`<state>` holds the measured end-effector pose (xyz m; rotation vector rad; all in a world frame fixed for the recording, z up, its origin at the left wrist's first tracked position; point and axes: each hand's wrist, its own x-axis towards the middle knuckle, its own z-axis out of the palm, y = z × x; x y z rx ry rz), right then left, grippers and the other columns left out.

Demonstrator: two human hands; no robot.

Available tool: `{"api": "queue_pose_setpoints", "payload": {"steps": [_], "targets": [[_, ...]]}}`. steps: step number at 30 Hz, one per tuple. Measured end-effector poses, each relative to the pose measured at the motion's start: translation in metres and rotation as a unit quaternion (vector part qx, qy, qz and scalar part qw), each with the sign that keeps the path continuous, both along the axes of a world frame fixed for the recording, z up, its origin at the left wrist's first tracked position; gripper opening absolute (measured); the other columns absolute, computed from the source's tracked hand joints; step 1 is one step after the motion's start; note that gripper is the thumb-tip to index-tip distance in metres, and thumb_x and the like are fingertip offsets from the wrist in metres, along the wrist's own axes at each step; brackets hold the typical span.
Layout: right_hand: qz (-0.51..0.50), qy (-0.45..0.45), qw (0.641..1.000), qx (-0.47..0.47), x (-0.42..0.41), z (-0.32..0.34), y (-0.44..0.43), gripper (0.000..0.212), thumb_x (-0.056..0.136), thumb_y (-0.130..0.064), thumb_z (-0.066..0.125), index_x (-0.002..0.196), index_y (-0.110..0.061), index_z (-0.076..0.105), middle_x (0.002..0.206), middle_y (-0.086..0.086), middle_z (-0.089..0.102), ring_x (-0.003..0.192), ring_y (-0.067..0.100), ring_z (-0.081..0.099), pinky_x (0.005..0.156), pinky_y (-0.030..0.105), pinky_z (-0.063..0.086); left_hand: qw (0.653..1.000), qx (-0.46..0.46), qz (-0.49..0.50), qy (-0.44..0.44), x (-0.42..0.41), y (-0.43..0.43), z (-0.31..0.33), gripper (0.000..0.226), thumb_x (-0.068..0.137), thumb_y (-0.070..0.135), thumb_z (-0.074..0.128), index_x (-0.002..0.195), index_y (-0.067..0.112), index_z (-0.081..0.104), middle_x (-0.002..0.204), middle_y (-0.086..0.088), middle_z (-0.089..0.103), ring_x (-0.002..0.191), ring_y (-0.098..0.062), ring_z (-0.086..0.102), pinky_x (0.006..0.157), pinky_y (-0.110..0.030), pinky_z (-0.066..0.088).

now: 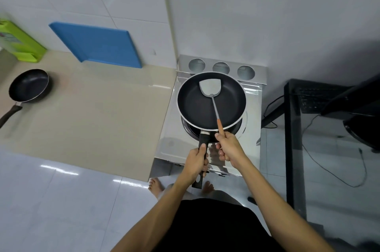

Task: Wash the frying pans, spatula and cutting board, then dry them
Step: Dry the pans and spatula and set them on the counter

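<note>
My left hand (197, 159) wraps round the black handle of the large frying pan (191, 105), thumb laid along the top, so I can hold its weight level. The pan is over the burner of the steel stove (172, 134), set a little back from the ring. Whether it rests there or hangs just above, I cannot tell.

My right hand (227, 149) grips the orange end of the spatula (214, 105) between thumb and curled fingers. Its blade lies flat inside the pan near the far rim. I judge I hold it there so both can go to the wash in one trip.

The small frying pan (28, 85) sits on the beige counter (107, 107) at the far left, well apart from the stove. The blue cutting board (98, 46) leans against the tiled wall at the back of the counter, stood on edge to take little room. No sink shows here and nothing looks wet, so I take this as gathering, right at the start.
</note>
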<state>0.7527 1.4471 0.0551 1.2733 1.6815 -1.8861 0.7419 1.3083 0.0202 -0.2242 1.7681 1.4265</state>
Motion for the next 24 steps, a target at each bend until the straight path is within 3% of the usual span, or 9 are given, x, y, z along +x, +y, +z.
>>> {"api": "queue_pose_setpoints", "payload": {"steps": [10, 24], "targets": [[0.008, -0.007, 1.000, 0.009, 0.017, -0.029, 0.004, 0.019, 0.107, -0.028, 0.046, 0.109, -0.011, 0.054, 0.064, 0.004, 0.049, 0.039, 0.009, 0.038, 0.037, 0.022, 0.031, 1.000, 0.003, 0.014, -0.012, 0.015, 0.006, -0.030, 0.046, 0.107, 0.045, 0.037, 0.084, 0.007, 0.047, 0.057, -0.001, 0.037, 0.041, -0.010, 0.033, 0.040, -0.029, 0.030], [0.029, -0.016, 0.999, 0.013, 0.033, -0.044, -0.006, 0.024, 0.106, -0.034, 0.046, 0.112, -0.012, 0.054, 0.068, 0.004, 0.053, 0.045, 0.010, 0.041, 0.042, 0.025, 0.036, 0.999, -0.017, -0.025, -0.012, 0.012, -0.004, -0.044, 0.048, 0.108, 0.044, 0.036, 0.085, 0.006, 0.054, 0.057, -0.003, 0.050, 0.044, -0.015, 0.047, 0.043, -0.031, 0.045]]}}
